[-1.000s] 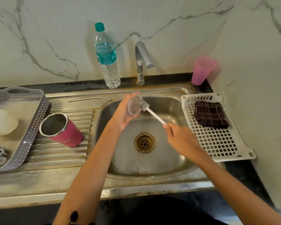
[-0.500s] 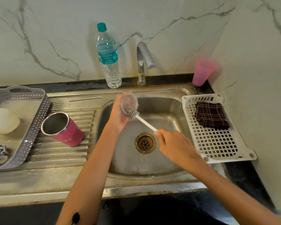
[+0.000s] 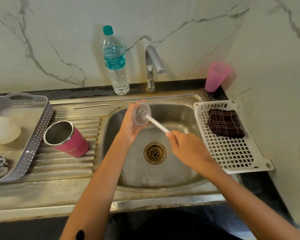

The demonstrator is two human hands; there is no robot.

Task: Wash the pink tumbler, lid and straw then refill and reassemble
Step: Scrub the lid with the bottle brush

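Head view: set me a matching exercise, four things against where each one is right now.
Things: 1 pink tumbler; 2 lid; 3 straw; 4 brush.
Places: A gripped by the right hand; B on its side on the drainboard; C held in the left hand; D flat on the sink ledge, behind the drainboard.
Pairs: 1-B, 2-C, 3-D, 4-A.

Left hand [image 3: 130, 126] raised, fingers curled; right hand [image 3: 189, 149] lower, gripping
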